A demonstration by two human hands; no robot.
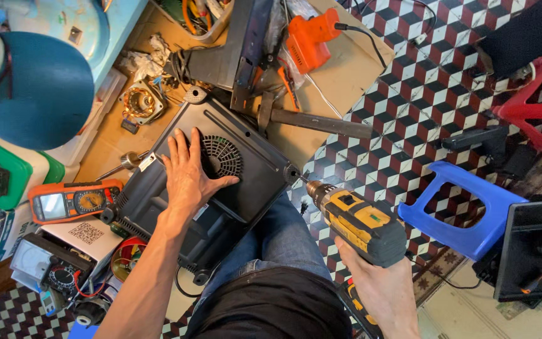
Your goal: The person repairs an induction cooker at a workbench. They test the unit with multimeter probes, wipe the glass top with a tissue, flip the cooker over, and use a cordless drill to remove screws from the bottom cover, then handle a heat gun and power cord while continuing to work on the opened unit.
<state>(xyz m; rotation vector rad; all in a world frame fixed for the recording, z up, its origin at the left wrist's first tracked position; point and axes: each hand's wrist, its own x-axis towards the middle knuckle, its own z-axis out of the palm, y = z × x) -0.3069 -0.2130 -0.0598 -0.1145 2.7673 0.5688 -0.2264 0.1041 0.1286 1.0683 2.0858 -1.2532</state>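
Left hand (189,179) lies flat, fingers spread, on the black appliance base (221,188) resting across the lap, just beside its round vent (221,157). Right hand (381,285), fingers wrapped tight, grips the yellow drill (359,220), bit touching the base's right corner.

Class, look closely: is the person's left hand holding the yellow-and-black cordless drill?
No. The left hand lies flat on the black plastic appliance base, while the right hand grips the yellow-and-black cordless drill.

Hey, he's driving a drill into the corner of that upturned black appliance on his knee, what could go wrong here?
The bit might slip off the corner screw, since the cordless drill is held one-handed by the right hand. The black appliance rests partly on the knee, steadied only by the left hand, so it could tip.
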